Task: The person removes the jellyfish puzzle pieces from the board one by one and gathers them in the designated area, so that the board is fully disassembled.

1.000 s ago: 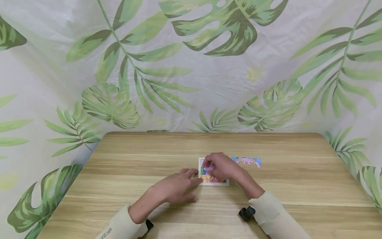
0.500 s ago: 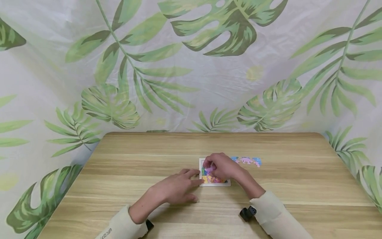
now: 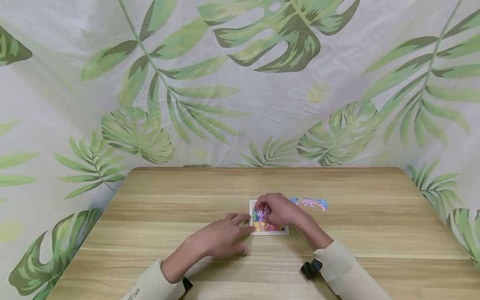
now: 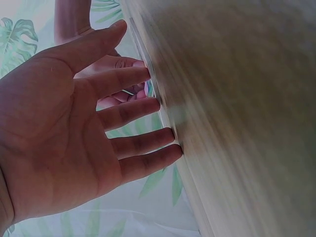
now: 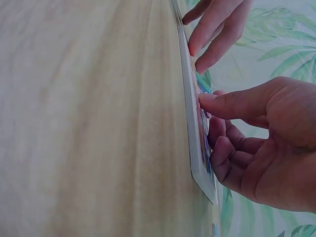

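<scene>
A jigsaw puzzle in a white-bordered tray (image 3: 269, 233) lies near the middle of the table, with yellow, pink and green parts of its picture showing. My right hand (image 3: 279, 208) is bent over the tray and pinches a pink-purple puzzle piece (image 3: 260, 214) between thumb and fingers, low over the picture. In the right wrist view the thumb tip (image 5: 207, 100) is right at the tray's surface. My left hand (image 3: 223, 235) has its fingers extended, with fingertips on the tray's left border and the table beside it. The right hand hides much of the tray's upper right.
Several loose puzzle pieces (image 3: 308, 203), pink and blue, lie in a row on the wooden table (image 3: 180, 191) to the right of the tray. A leaf-patterned cloth (image 3: 277, 100) hangs behind the table's far edge. Black wrist devices (image 3: 311, 268) sit by the sleeves.
The pink-purple piece has turned slightly between the right fingers and shows a different outline. Both hands stay in nearly the same place, and the loose pieces lie as before.
</scene>
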Demonstrator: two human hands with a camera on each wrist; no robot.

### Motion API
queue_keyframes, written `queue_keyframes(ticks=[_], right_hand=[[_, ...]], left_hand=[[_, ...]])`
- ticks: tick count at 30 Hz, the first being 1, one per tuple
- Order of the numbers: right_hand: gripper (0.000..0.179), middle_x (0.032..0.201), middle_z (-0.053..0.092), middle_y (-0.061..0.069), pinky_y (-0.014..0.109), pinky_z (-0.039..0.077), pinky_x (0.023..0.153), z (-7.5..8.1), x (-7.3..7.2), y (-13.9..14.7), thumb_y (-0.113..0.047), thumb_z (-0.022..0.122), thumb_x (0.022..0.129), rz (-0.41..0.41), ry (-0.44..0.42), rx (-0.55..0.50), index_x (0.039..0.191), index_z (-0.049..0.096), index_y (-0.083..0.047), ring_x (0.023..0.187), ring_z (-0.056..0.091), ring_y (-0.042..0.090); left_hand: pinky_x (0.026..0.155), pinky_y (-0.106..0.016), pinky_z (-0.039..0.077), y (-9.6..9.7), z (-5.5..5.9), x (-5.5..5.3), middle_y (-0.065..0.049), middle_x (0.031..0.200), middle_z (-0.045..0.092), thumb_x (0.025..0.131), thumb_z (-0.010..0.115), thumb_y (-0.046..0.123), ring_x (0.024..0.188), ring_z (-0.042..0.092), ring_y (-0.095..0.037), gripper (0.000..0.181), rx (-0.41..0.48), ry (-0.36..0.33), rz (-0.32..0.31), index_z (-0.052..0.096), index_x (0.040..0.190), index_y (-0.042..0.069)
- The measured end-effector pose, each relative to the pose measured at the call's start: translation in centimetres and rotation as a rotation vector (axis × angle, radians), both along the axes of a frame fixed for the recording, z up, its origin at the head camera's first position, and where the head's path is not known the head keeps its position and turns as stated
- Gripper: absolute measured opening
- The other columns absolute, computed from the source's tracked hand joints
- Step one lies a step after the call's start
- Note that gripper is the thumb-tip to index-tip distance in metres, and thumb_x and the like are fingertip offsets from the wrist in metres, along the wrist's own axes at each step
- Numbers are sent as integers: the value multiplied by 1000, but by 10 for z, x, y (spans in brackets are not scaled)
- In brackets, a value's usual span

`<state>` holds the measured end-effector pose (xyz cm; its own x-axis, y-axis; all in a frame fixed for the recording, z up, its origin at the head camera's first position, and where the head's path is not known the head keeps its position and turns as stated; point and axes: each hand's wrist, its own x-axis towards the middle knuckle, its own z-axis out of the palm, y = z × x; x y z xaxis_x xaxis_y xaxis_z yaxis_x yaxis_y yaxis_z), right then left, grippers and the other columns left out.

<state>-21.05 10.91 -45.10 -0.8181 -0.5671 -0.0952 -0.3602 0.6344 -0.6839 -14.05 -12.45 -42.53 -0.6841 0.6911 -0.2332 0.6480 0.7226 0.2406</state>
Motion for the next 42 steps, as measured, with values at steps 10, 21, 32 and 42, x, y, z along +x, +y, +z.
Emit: queue_keyframes(ticks=[10,21,32,42], right_hand=[[31,99,70,5,22,52,73,-3,-2,4,13,71,85,48,7,-15,110,75,-6,82,58,9],[11,90,68,-2,25,50,75,-6,-3,6,-4,64,104,48,33,-64,107,74,-10,80,57,8],[14,86,69,3,25,47,67,-8,-3,5,-2,60,105,37,-6,-79,107,71,-11,71,56,10],[15,87,69,3,26,46,68,-6,-1,4,-4,58,106,28,-3,-83,108,71,-10,72,55,11]], left_hand=[[112,-58,54,-1,0,0,-13,167,46,100,77,42,152,46,-41,61,4,10,-4,61,154,19],[114,-57,53,-2,-2,0,-12,168,46,100,77,41,153,46,-39,60,5,4,3,61,154,20],[112,-55,55,2,-3,2,-12,165,49,99,78,42,150,49,-38,58,-2,28,21,63,151,19],[115,-54,53,2,-3,2,-13,165,49,99,78,42,151,48,-39,59,7,19,24,64,150,18]])
